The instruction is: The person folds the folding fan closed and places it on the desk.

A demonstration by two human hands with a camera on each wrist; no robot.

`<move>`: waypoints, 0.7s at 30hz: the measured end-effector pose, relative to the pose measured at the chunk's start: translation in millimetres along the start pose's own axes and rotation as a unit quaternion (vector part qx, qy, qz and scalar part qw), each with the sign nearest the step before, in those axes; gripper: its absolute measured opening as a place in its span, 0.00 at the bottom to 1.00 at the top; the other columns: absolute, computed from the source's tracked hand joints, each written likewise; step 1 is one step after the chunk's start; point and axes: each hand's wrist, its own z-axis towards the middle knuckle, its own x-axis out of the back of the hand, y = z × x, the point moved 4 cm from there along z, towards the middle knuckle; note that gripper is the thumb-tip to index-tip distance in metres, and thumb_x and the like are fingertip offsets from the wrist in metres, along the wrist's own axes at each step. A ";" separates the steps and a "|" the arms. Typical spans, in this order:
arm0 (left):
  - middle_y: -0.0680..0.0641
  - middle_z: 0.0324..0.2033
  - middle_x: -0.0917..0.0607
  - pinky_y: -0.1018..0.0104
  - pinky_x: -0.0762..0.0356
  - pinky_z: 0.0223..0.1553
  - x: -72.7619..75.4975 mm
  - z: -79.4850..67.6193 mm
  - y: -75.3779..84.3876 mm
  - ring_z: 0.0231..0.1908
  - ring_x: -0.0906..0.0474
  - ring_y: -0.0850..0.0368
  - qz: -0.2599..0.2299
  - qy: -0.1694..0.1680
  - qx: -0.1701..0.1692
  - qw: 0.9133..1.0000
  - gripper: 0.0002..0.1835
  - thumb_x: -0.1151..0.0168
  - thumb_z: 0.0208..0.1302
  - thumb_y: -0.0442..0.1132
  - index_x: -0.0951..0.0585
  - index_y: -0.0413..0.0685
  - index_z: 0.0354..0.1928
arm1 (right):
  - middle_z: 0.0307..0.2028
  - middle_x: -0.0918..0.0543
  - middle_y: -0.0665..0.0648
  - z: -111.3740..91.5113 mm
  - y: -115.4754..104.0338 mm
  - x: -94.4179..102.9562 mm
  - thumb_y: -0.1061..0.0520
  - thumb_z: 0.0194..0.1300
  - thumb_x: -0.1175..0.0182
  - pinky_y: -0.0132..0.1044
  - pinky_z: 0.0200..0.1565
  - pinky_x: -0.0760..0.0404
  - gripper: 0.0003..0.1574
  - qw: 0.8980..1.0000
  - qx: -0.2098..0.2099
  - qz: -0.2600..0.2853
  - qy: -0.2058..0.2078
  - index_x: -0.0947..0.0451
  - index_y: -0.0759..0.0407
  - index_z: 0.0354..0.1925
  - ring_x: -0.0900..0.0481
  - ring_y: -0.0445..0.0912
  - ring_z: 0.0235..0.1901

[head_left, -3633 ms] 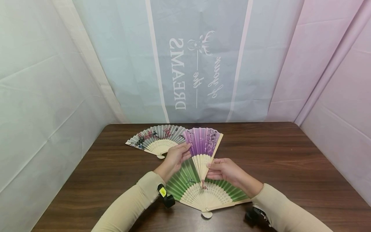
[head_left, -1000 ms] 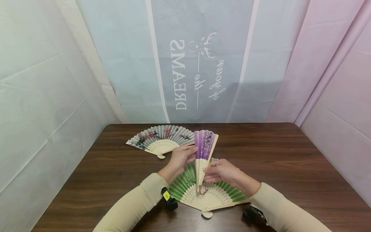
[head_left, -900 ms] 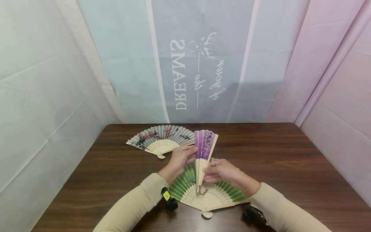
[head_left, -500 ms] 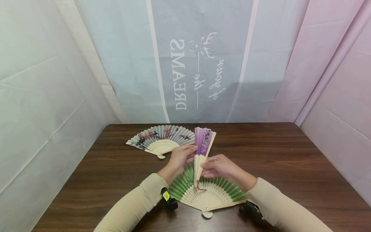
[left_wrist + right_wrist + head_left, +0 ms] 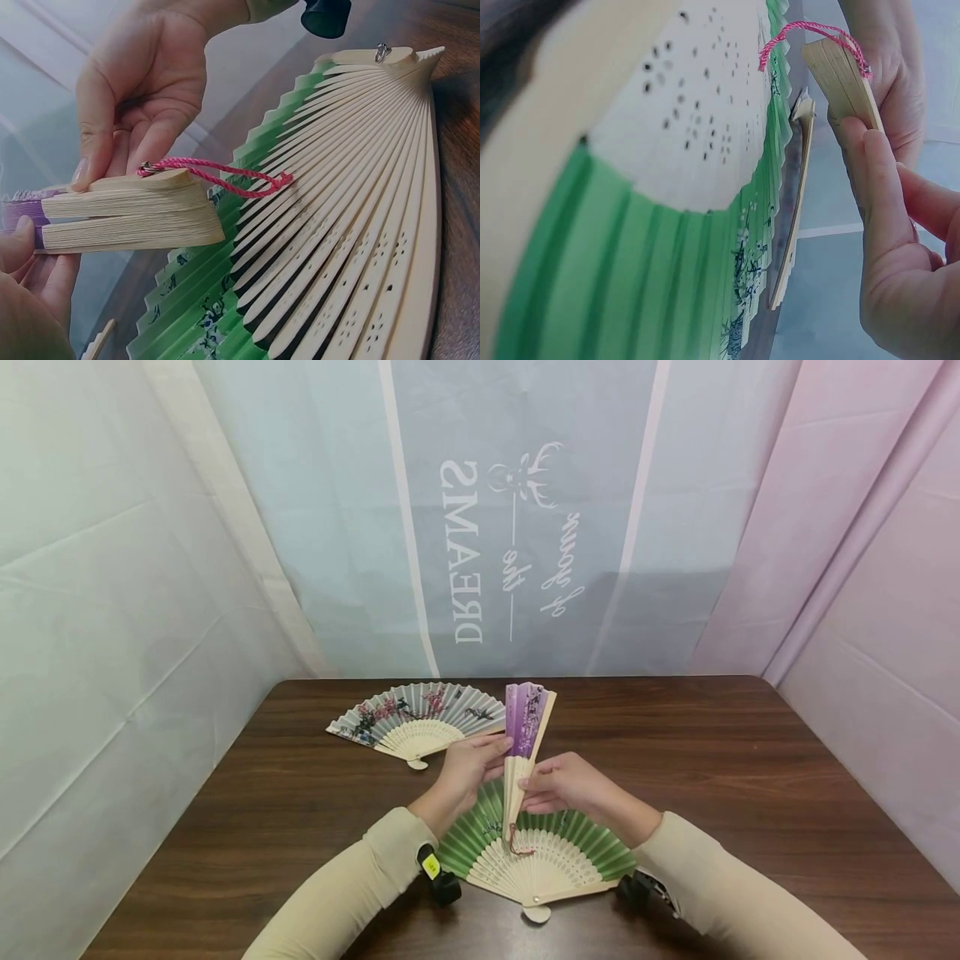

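A mostly folded purple hand fan (image 5: 524, 727) is held up between both hands, its pale ribs pointing down. My left hand (image 5: 467, 770) pinches its purple cloth along the left edge. With thumb and fingers my right hand (image 5: 566, 787) grips the ribs lower down on the right. A pink-red cord loop (image 5: 217, 171) hangs from the fan's pivot end. Beneath it, spread wide on the table, lies a green hand fan (image 5: 468, 835), partly hidden by the hands and the purple fan. In the left wrist view a narrow gap shows between two stacks of purple-fan ribs.
A spread grey hand fan (image 5: 390, 714) with pink blossoms lies at the back left, close to my left hand. The dark wooden table (image 5: 712, 760) extends to both sides. Pale cloth walls (image 5: 360, 527) stand behind and beside it.
The purple fan has narrowed from a half-spread shape to a nearly folded one. In the last second both it and my right hand have risen slightly; the left hand stays about in place.
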 end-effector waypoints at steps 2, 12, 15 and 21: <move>0.38 0.39 0.15 0.64 0.17 0.42 0.1 -0.1 0.1 0.38 0.16 0.52 0.002 0.000 0.000 1.000 0.19 0.34 0.56 0.37 0.21 0.33 0.48 | 0.30 0.15 0.64 0.1 -0.6 -0.4 0.61 0.63 0.43 0.42 0.40 0.14 0.14 1.000 0.000 -0.003 -0.002 0.23 0.73 0.41 0.15 0.48 0.31; 0.39 0.39 0.15 0.64 0.16 0.42 -1.1 0.5 -0.8 0.40 0.16 0.51 0.016 0.000 0.008 1.000 0.20 0.32 0.54 0.39 0.20 0.35 0.47 | 0.30 0.15 0.65 2.4 -3.4 -0.2 0.61 0.61 0.41 0.44 0.40 0.15 0.14 1.000 0.005 -0.017 -0.004 0.22 0.73 0.39 0.14 0.50 0.31; 0.39 0.39 0.15 0.63 0.16 0.42 -2.3 -0.5 -1.2 0.40 0.16 0.51 0.024 -0.004 0.010 1.000 0.20 0.31 0.53 0.40 0.19 0.35 0.46 | 0.29 0.15 0.65 2.9 -4.7 1.8 0.61 0.61 0.41 0.43 0.40 0.15 0.14 1.000 0.006 -0.019 0.003 0.22 0.74 0.39 0.15 0.50 0.31; 0.39 0.40 0.15 0.62 0.16 0.42 -3.3 -1.1 -1.6 0.41 0.17 0.50 0.027 -0.003 0.006 1.000 0.21 0.31 0.53 0.40 0.19 0.35 0.47 | 0.30 0.15 0.65 1.6 -8.0 2.5 0.61 0.62 0.42 0.43 0.41 0.15 0.15 1.000 0.005 -0.026 0.007 0.23 0.74 0.41 0.15 0.49 0.31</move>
